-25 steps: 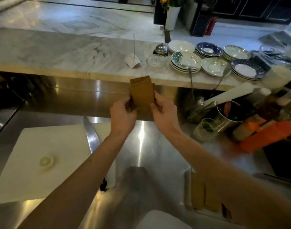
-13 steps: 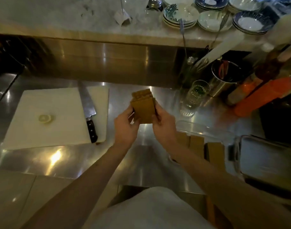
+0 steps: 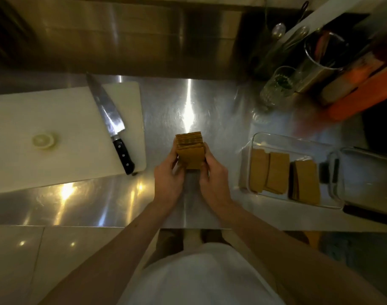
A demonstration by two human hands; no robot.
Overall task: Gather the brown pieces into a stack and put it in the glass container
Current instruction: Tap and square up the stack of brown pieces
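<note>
A stack of thin brown square pieces stands on edge between both hands above the steel counter. My left hand grips its left side and my right hand grips its right side. To the right sits the rectangular glass container, holding three leaning groups of brown pieces. The container is about a hand's width from my right hand.
A white cutting board lies at left with a chef's knife and a pale round slice on it. The container's lid lies at right. A glass with greens, a metal pot of utensils and an orange object crowd the back right.
The view has tilted down toward the counter. Both hands keep hold of the stack, which now sits lower, close over the steel surface, with the glass container fully in sight.
</note>
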